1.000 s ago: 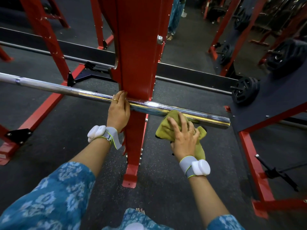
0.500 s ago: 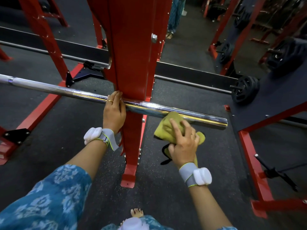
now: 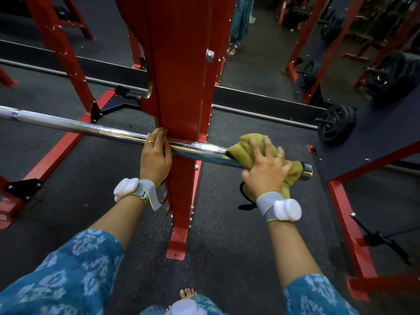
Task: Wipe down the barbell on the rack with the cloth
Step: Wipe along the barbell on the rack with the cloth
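**Q:** Barbell: where is it, and which way does it run?
**A:** The barbell (image 3: 79,127) lies across the front of the red rack upright (image 3: 181,76), close to level. In your view its long axis runs from the left edge, slightly higher, down to the lower right. The thick chrome sleeve sits right of the upright, and its free end points right, toward the black weight plate (image 3: 336,125) stored well apart from it.

**Q:** Cloth?
**A:** The yellow-green cloth (image 3: 244,151) is draped over the sleeve near its end. Only the end cap shows past it, and a black loop hangs below.

**Q:** Your right hand?
**A:** Your right hand (image 3: 266,171) is on top of the cloth. The fingers are spread and curved over it with the thumb low on the near side, clasping the cloth against the bar.

**Q:** Left?
**A:** Your left hand (image 3: 155,160) is on the bar just left of the upright, touching it. The fingers are curled over the top of the shaft, gripping it. I cannot see the thumb.

**Q:** Anything else?
**A:** There is a grey wristband (image 3: 272,206) with a white pod on each wrist. You have blue patterned sleeves (image 3: 68,276). The floor (image 3: 227,235) is dark and speckled.
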`<state>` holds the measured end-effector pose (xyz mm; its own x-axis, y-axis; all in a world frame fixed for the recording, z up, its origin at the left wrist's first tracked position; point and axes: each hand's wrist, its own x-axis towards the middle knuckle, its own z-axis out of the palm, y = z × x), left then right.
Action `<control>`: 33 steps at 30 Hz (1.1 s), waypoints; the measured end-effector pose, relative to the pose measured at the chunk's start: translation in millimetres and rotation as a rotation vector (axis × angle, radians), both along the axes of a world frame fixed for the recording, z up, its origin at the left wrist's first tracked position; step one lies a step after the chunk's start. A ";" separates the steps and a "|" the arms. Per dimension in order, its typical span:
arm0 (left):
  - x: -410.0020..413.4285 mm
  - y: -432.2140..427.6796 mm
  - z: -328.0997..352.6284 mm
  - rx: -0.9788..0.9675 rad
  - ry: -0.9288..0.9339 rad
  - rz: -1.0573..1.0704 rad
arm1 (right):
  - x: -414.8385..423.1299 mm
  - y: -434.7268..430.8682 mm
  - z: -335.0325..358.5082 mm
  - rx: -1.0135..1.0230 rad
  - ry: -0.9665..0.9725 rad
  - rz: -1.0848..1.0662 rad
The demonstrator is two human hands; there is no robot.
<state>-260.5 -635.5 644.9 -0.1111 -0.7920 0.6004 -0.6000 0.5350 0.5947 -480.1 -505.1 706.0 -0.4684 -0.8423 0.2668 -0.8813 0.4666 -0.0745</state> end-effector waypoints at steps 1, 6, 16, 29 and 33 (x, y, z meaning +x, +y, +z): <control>0.1 -0.2 -0.4 -0.001 0.000 -0.001 | -10.0 0.8 5.2 0.044 -0.049 -0.074; -2.4 -0.9 -3.0 -0.004 0.018 0.013 | -31.9 -3.1 16.0 0.051 -0.035 -0.127; -3.5 -4.1 -7.5 -0.091 0.028 0.022 | -24.5 -31.1 9.9 0.042 0.061 -0.075; -5.0 -3.6 -7.8 -0.094 0.026 0.039 | 6.0 -29.8 -0.6 -0.042 0.054 -0.069; -5.3 -3.2 -6.7 -0.087 0.022 0.039 | -7.8 -19.6 -4.3 -0.029 0.027 -0.085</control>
<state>-265.8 -638.7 638.2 -0.0668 -0.7402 0.6691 -0.6089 0.5615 0.5604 -487.8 -524.7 701.7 -0.5302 -0.7916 0.3037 -0.8405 0.5377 -0.0658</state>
